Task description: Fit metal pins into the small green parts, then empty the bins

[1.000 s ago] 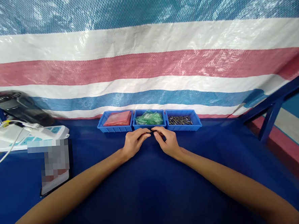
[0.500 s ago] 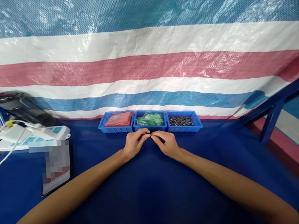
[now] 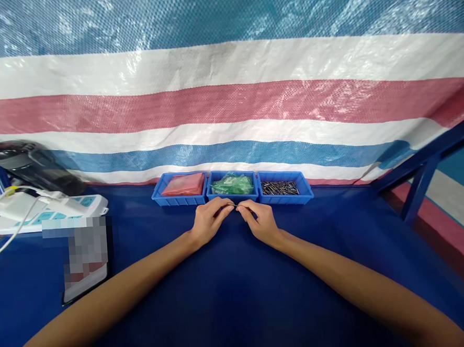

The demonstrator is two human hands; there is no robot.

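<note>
A small thin metal piece (image 3: 234, 205), too small to name for certain, spans the gap between my two hands. My left hand (image 3: 207, 223) pinches one end between thumb and fingertips. From the other side, my right hand (image 3: 262, 223) is closed in a pinch on its other end. Just beyond the fingers stand three blue bins in a row. The left bin (image 3: 178, 200) contains red plastic bags (image 3: 183, 185). Green plastic bags (image 3: 232, 184) fill the middle bin (image 3: 214, 194). In the right bin (image 3: 306, 192) lie many small dark and silvery metal pieces (image 3: 279, 188).
A white power strip (image 3: 100, 205) with plugs and cables lies at the left, near a dark bottle (image 3: 39, 167) and a blurred-out phone (image 3: 87, 282). Striped sheeting (image 3: 228, 105) hangs behind the blue table (image 3: 239, 298). A blue metal frame (image 3: 421, 183) borders the right.
My fingertips have drawn slightly apart, and the small metal piece now shows between them. The bins and their contents look the same.
</note>
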